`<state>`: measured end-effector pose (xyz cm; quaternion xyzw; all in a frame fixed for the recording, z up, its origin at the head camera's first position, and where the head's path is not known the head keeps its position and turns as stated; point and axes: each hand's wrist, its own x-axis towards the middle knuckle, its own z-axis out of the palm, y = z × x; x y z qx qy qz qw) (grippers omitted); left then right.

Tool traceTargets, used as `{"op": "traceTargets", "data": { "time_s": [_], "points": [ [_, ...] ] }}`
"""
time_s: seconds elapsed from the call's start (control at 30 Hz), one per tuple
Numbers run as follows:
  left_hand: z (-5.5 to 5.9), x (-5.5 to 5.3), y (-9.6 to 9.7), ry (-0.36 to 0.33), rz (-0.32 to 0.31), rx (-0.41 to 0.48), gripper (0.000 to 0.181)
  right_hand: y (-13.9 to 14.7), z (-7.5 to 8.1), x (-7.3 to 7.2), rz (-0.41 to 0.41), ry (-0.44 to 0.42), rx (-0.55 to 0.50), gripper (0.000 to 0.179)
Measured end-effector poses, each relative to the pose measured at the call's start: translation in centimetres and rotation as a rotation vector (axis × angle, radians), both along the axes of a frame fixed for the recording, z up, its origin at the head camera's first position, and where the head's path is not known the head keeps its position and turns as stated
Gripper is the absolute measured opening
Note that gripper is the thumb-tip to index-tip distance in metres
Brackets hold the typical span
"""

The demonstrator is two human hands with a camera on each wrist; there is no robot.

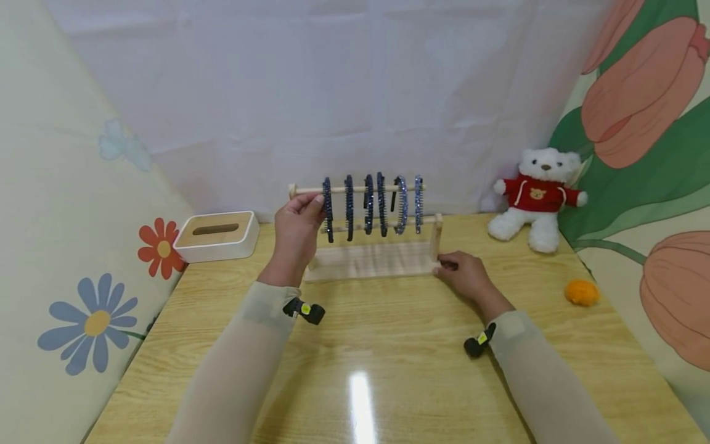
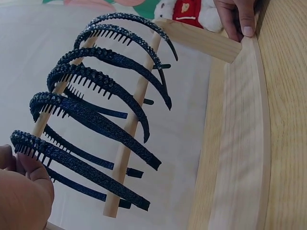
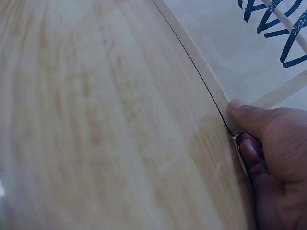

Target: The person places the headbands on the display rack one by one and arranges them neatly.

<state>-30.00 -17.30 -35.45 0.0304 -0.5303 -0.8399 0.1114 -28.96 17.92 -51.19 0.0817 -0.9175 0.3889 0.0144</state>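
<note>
A light wooden headband stand stands on the table, with several dark, glittery headbands hanging over its upper rod. Their comb teeth show on the inner side. My left hand is at the stand's left end, just below the upper rod. In the left wrist view, thumb and finger pinch the nearest headband by its beaded upper part; the hand's other fingers are mostly hidden. At the stand's right front corner, my right hand grips the end of the base, thumb over the edge and fingers curled below.
A white tissue box with a wooden lid sits at the back left. At the back right is a white teddy bear in a red hoodie, with a small orange fluffy object in front of it. A pale cloth hangs behind the stand.
</note>
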Motion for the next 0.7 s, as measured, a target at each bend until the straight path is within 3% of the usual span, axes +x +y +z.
{"op": "traceTargets", "data": {
  "time_s": [0.7],
  "points": [
    [-0.01, -0.13, 0.04, -0.058, 0.005, -0.073, 0.007, 0.03, -0.08, -0.08, 0.004, 0.0, -0.005, 0.044]
  ]
}}
